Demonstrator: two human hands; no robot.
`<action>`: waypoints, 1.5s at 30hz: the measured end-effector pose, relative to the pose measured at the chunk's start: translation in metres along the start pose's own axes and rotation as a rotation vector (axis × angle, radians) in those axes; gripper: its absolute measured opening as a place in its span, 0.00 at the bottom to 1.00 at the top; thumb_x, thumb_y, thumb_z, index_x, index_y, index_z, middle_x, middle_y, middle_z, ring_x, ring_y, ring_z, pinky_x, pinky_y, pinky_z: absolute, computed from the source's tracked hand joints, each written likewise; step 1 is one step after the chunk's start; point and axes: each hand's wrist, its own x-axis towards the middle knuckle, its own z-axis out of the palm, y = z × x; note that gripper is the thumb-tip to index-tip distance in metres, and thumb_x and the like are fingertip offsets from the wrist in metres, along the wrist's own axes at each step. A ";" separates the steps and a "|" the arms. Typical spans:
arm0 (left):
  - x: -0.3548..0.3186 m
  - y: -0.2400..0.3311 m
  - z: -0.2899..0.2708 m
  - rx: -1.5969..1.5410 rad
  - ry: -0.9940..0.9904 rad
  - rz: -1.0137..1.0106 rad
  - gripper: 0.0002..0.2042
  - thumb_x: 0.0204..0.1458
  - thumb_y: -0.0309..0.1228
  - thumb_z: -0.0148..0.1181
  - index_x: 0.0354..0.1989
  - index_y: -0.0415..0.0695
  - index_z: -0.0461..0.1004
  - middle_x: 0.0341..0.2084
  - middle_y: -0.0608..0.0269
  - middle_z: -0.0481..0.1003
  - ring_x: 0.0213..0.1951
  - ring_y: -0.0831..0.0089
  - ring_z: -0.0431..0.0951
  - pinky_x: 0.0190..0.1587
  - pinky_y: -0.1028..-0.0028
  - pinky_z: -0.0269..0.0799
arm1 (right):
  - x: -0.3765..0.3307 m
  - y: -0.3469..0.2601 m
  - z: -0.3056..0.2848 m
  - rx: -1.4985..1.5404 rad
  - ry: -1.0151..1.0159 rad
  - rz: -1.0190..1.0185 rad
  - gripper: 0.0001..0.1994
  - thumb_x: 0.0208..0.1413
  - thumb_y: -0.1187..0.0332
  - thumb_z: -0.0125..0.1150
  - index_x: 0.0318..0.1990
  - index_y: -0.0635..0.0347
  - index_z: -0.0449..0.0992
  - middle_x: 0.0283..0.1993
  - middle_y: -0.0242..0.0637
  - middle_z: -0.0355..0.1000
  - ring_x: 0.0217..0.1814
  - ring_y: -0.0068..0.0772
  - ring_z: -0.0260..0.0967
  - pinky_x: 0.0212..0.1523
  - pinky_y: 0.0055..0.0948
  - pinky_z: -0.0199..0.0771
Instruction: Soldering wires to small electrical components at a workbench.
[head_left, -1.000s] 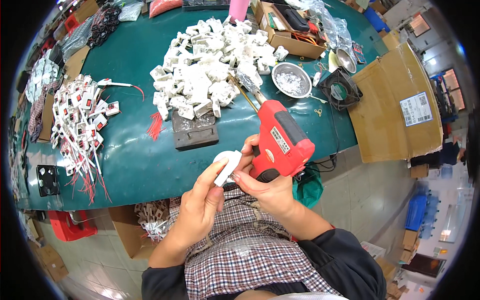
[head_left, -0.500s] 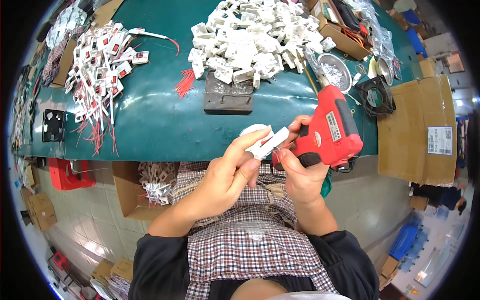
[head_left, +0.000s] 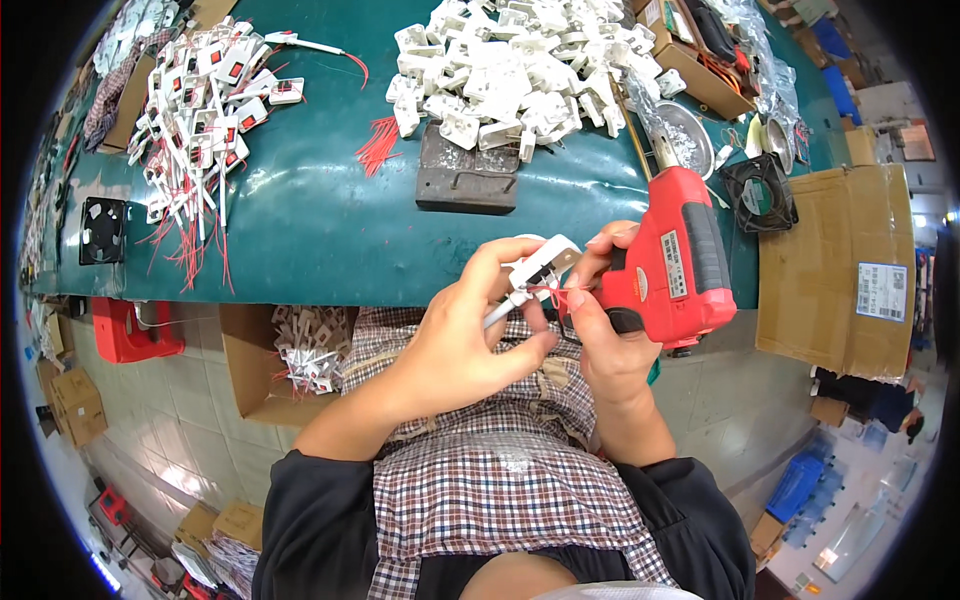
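Note:
In my left hand [head_left: 455,335] is a white plastic switch housing [head_left: 562,252] with a stem, its dark inner side turned up. Thin red wires [head_left: 550,291] come out of it. My right hand [head_left: 612,330] is closed round the handle of a red and black glue gun [head_left: 660,260], its metal nozzle pointing away from me. The right thumb and fingertips meet the red wires beside the housing. Fingers hide part of the housing and the gun's handle.
White plastic parts [head_left: 510,75] are heaped at the far middle, behind a dark metal block [head_left: 465,175]. Wired switch pieces [head_left: 205,110] lie at left. A round metal dish [head_left: 697,140], a small black fan [head_left: 760,190] and a cardboard box [head_left: 835,270] stand at right.
My left hand has turned the switch housing, so its dark inner side and red wires now show. The right thumb and fingers have come onto the wires; the gun has shifted slightly right.

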 end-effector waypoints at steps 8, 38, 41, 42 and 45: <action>0.004 0.018 -0.012 -0.126 -0.038 -0.276 0.15 0.53 0.28 0.72 0.46 0.38 0.77 0.36 0.69 0.77 0.36 0.86 0.74 0.37 0.82 0.72 | -0.001 0.005 -0.003 0.027 0.046 -0.006 0.26 0.48 0.86 0.59 0.55 0.61 0.63 0.51 0.39 0.63 0.41 0.25 0.69 0.44 0.26 0.73; 0.016 -0.025 -0.014 0.595 0.426 0.121 0.13 0.41 0.24 0.74 0.33 0.42 0.75 0.24 0.67 0.78 0.17 0.81 0.69 0.19 0.78 0.63 | -0.089 -0.049 -0.092 -0.639 -0.203 0.363 0.19 0.56 0.66 0.67 0.51 0.64 0.72 0.35 0.35 0.71 0.31 0.27 0.69 0.36 0.29 0.71; 0.017 -0.025 -0.013 0.606 0.419 0.127 0.14 0.40 0.24 0.74 0.34 0.42 0.74 0.25 0.66 0.78 0.16 0.81 0.68 0.19 0.78 0.62 | -0.095 -0.051 -0.092 -0.686 -0.055 0.569 0.12 0.47 0.72 0.70 0.40 0.64 0.78 0.36 0.41 0.76 0.37 0.40 0.77 0.40 0.36 0.78; 0.017 -0.025 -0.012 0.605 0.417 0.130 0.14 0.40 0.24 0.74 0.34 0.42 0.74 0.25 0.66 0.78 0.16 0.81 0.68 0.19 0.78 0.62 | -0.099 -0.046 -0.097 -0.752 -0.145 0.454 0.12 0.46 0.74 0.70 0.39 0.64 0.78 0.37 0.42 0.75 0.37 0.44 0.77 0.40 0.37 0.78; 0.016 -0.027 -0.013 0.613 0.415 0.136 0.14 0.40 0.24 0.74 0.34 0.42 0.74 0.25 0.66 0.78 0.15 0.82 0.67 0.18 0.78 0.61 | -0.097 -0.040 -0.098 -0.786 -0.264 0.307 0.12 0.45 0.78 0.68 0.39 0.64 0.78 0.39 0.44 0.74 0.36 0.50 0.76 0.38 0.38 0.78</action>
